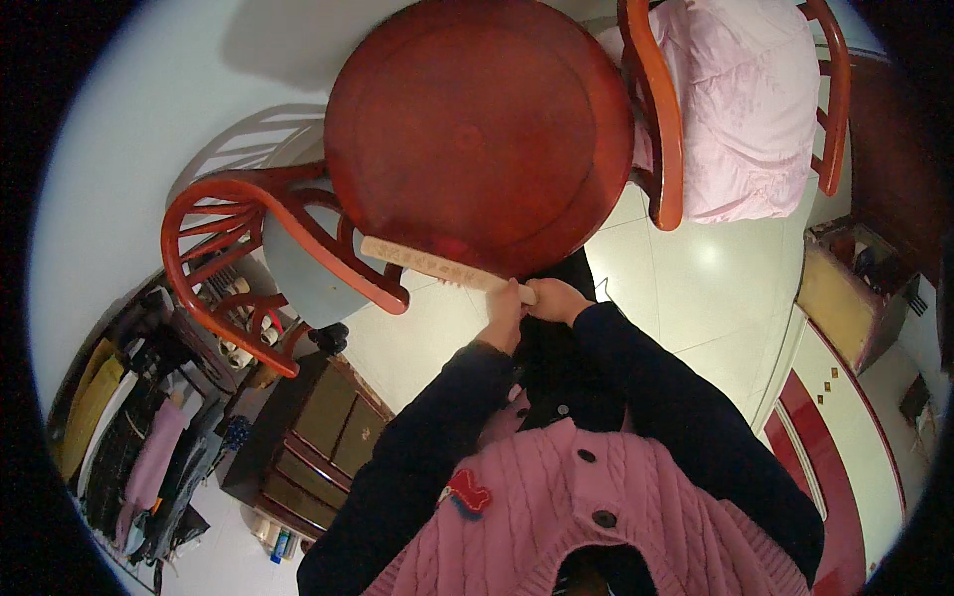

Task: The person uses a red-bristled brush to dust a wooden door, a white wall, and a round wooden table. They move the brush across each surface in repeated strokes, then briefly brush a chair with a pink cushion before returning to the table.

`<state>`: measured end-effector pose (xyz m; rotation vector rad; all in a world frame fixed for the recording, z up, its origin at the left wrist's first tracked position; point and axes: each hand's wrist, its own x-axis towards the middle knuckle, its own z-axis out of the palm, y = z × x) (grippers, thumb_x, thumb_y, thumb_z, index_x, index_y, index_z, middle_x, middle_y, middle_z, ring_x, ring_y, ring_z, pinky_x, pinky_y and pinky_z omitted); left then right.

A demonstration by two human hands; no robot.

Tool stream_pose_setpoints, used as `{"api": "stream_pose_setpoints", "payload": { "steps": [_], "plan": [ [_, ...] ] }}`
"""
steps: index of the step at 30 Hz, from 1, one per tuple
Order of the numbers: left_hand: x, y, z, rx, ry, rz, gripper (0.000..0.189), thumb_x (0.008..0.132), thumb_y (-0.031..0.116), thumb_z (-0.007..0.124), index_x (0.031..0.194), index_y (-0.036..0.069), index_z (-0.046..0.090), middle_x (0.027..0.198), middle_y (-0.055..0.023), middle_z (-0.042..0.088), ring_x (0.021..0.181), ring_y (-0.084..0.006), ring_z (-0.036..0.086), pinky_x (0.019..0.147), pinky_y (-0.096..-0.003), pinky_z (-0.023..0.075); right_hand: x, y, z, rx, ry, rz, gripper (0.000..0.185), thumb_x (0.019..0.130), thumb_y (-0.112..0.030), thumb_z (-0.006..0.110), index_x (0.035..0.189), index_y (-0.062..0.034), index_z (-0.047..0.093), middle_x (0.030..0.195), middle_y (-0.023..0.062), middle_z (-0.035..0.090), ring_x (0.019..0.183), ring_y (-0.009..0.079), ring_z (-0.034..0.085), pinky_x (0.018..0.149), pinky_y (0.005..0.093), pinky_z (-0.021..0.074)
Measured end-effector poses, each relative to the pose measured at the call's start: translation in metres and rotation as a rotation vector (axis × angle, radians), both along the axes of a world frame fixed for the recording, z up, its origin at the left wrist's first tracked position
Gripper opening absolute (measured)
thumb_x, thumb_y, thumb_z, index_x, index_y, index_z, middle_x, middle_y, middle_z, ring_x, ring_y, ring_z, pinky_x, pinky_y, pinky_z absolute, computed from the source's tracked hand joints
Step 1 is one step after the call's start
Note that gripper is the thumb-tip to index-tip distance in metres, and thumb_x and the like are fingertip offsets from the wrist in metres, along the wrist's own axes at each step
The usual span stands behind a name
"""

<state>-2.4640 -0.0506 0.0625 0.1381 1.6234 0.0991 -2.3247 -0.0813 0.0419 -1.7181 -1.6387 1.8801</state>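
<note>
A pale wooden brush [428, 262] with a long flat back slants across in front of me, its far end up to the left. Carved or printed marks run along its back, and a few reddish bristles show at its lower edge. My left hand [507, 316] is closed around the brush near the base of its handle. Farther along, my right hand [559, 299] grips the handle's end, close beside the left. The brush's back overlaps the near edge of a round dark-red wooden table [469, 141] in this view; whether they touch, I cannot tell.
Left of the table stands a red wooden chair [276, 216] with a grey seat. Another chair [659, 119] with pink fabric [749, 112] on it is at the right. A dark cabinet [313, 439] and stacked belongings [141, 447] lie lower left. A red-and-white appliance [835, 425] stands lower right.
</note>
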Motion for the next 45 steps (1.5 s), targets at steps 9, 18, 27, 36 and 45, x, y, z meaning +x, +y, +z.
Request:
{"api": "stream_pose_setpoints", "payload": {
  "steps": [9, 18, 27, 36, 45],
  "plan": [
    [0.102, 0.037, 0.017, 0.041, -0.342, -0.322, 0.036, 0.095, 0.032, 0.056, 0.121, 0.008, 0.052, 0.113, -0.0052, 0.058, 0.108, -0.02, 0.054, 0.088, -0.0367, 0.0463, 0.143, -0.041, -0.015, -0.041, -0.289, -0.292, 0.024, 0.074, -0.013, 0.06, 0.095, -0.002, 0.059, 0.087, 0.0234, 0.065, 0.086, 0.0431, 0.062, 0.076, 0.0479, 0.0489],
    [0.117, 0.097, 0.027, 0.122, -0.341, -0.292, 0.055, 0.097, 0.037, 0.053, 0.137, 0.003, 0.039, 0.134, -0.0117, 0.048, 0.127, -0.0274, 0.046, 0.1, -0.0438, 0.0416, 0.164, 0.075, -0.021, 0.275, -0.625, -0.64, 0.024, 0.076, -0.014, 0.064, 0.094, 0.001, 0.056, 0.084, 0.0279, 0.064, 0.084, 0.0463, 0.062, 0.073, 0.052, 0.0499],
    [0.077, 0.129, 0.002, 0.281, -0.116, 0.117, 0.06, 0.098, 0.047, 0.045, 0.136, 0.001, 0.044, 0.125, -0.0117, 0.055, 0.104, -0.0236, 0.055, 0.087, -0.0359, 0.0456, 0.04, 0.184, -0.006, 0.196, -0.383, -0.401, 0.021, 0.083, -0.015, 0.06, 0.095, 0.0011, 0.056, 0.094, 0.0273, 0.065, 0.091, 0.0445, 0.062, 0.078, 0.05, 0.0495],
    [0.013, 0.064, -0.018, 0.244, 0.06, 0.345, 0.06, 0.098, 0.046, 0.044, 0.125, -0.007, 0.05, 0.113, -0.0187, 0.061, 0.093, -0.0261, 0.059, 0.08, -0.0363, 0.0467, -0.031, 0.13, -0.019, -0.196, 0.069, -0.046, 0.032, 0.092, -0.028, 0.05, 0.096, 0.0002, 0.063, 0.1, 0.0259, 0.065, 0.096, 0.0415, 0.061, 0.08, 0.0448, 0.0472],
    [0.039, 0.019, 0.006, -0.061, -0.09, 0.018, 0.046, 0.098, 0.046, 0.047, 0.114, 0.004, 0.057, 0.102, -0.01, 0.06, 0.088, -0.0218, 0.056, 0.072, -0.0402, 0.049, 0.035, 0.092, 0.024, -0.401, -0.091, 0.398, 0.033, 0.081, -0.024, 0.069, 0.101, 0.0007, 0.062, 0.075, 0.0163, 0.066, 0.056, 0.0272, 0.063, 0.048, 0.0356, 0.0483]
  ]
}}
